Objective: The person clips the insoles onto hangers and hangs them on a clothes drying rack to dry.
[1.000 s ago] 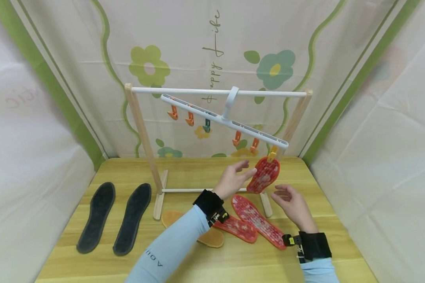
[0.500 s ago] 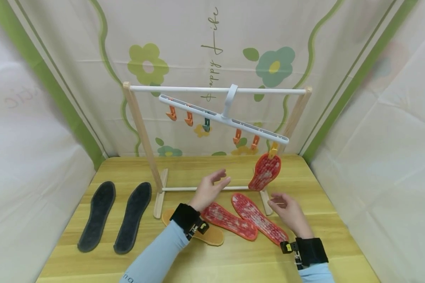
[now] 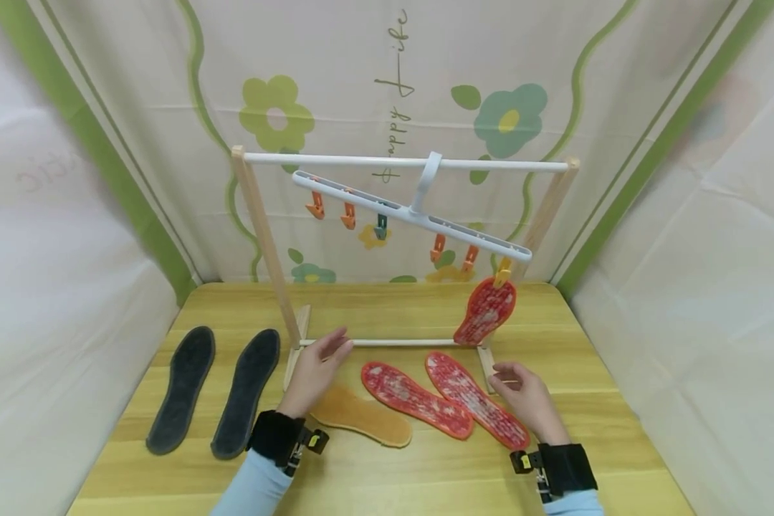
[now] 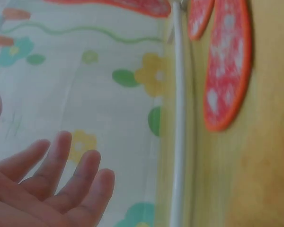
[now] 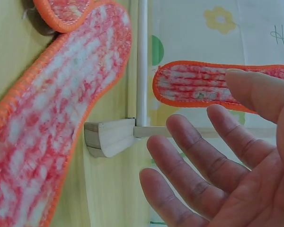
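Head view puts the left hand (image 3: 314, 378) over the left end of a tan insole (image 3: 368, 419) lying flat on the tabletop (image 3: 438, 480); its fingers are slightly apart, relaxed, and hold nothing. The right hand (image 3: 527, 398), equally loose and without a grip on anything, is just beside the right red insole (image 3: 467, 390). That one meets the left red insole (image 3: 413, 400) (which edge lies uppermost, I cannot tell). A third, the hanging red insole (image 3: 486, 313), is held by a yellow clip (image 3: 503, 274). All should be light, bendable and hard to damage. The red ones look fuzzy and unlikely to slip; pinching an orange-bound end seems best. The tan one looks thinner, so a fingertip under its free right end would probably help.
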`<state>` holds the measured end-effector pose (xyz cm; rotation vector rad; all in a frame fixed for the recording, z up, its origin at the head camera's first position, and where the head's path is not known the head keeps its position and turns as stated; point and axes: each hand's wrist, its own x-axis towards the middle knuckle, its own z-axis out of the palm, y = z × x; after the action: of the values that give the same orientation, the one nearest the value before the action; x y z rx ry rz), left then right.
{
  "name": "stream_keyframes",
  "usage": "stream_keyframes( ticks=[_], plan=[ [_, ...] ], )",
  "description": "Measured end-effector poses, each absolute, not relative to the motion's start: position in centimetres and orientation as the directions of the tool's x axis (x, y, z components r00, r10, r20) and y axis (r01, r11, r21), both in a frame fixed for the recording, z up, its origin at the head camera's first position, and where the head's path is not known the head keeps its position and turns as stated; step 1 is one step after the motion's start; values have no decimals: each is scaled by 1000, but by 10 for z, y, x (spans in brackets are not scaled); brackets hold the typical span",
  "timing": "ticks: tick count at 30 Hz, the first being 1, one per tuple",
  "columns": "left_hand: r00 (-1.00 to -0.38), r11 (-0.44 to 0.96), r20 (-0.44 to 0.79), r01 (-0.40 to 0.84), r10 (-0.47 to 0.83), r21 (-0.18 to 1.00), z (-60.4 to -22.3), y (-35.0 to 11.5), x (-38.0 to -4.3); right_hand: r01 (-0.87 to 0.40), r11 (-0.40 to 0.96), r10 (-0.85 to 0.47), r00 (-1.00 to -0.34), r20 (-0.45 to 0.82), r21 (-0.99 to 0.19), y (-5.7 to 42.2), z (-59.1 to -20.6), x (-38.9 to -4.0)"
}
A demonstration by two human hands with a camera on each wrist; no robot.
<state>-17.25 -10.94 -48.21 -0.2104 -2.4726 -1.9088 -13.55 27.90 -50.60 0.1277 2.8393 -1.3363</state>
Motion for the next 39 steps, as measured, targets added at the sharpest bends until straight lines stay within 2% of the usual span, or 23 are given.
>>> stream_keyframes(
  ticks=[9,19,32,39],
  plan=[
    [-996,294,77,90,55,952,-497,-145,-155,75,658,71,-997,-37,-749,267,-513,-136],
    [-999,281,43,50,30,958,-506,-169,-135,82,725,72,-996,-44,-684,249,-523,-148],
    [-1000,348,-26,-24,2,937,-526,-185,-124,-49,885,-52,-999,6,-464,231,-545,-168],
    [-998,381,-58,-55,-3,923,-532,-197,-117,-74,928,-78,-997,3,-365,220,-547,-171]
  ],
)
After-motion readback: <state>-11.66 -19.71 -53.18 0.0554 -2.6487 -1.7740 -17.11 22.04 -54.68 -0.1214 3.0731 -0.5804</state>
